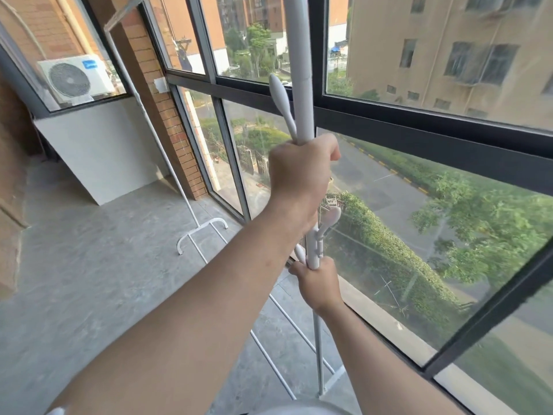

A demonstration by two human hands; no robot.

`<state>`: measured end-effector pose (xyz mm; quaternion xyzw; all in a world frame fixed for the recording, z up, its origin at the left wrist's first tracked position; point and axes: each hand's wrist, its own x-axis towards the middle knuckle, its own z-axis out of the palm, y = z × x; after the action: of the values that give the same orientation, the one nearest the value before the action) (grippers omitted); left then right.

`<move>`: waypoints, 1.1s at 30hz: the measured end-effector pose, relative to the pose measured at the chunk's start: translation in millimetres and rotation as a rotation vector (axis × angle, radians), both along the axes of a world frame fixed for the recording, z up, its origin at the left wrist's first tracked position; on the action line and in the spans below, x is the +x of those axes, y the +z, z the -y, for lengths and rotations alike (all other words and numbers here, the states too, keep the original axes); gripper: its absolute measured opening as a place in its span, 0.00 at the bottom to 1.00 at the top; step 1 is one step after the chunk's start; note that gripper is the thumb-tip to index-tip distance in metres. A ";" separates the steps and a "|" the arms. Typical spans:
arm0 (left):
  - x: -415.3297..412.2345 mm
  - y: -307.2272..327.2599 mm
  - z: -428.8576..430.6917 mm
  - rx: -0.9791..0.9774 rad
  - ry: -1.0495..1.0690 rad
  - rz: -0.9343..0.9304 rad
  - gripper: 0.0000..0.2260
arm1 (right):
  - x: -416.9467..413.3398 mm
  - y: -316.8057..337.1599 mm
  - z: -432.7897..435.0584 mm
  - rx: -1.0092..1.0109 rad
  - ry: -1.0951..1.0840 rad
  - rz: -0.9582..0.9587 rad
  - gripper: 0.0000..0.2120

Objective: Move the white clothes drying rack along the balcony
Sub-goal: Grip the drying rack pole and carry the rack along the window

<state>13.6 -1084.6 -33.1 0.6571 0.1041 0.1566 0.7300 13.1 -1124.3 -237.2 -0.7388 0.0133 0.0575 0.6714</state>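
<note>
The white clothes drying rack [301, 85] stands along the window side of the balcony. Its near upright pole runs up the middle of the view, with small white hook arms branching off. My left hand [302, 172] is wrapped around this pole at about chest height. Lower on the same pole, my right hand [317, 284] grips just under a cluster of hooks. The rack's far upright leans away at the left, ending in a curved white foot [201, 232] on the floor. Two thin base rails link the far foot to the near one.
Dark-framed floor-to-ceiling windows [419, 127] run close along the right of the rack. A brick pillar [167, 115] stands behind the far upright. A white low wall [98, 151] closes the far end, with an air-conditioner unit [74, 79] beyond the glass. Grey concrete floor [89, 280] spreads to the left.
</note>
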 end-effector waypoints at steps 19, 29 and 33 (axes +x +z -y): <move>15.1 -21.0 9.8 -0.026 -0.254 -0.038 0.20 | 14.8 -18.7 24.8 -0.045 0.021 0.005 0.16; 21.0 -37.0 18.0 0.001 -0.388 -0.074 0.26 | 19.9 -32.3 37.4 -0.082 -0.063 -0.069 0.20; 23.3 -40.9 20.7 0.034 -0.414 -0.091 0.27 | 22.5 -38.6 40.4 -0.085 -0.113 -0.114 0.18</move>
<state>36.9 -1105.4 -74.0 0.6830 -0.0030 -0.0248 0.7300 35.6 -1164.6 -275.8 -0.7602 0.0953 0.0608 0.6397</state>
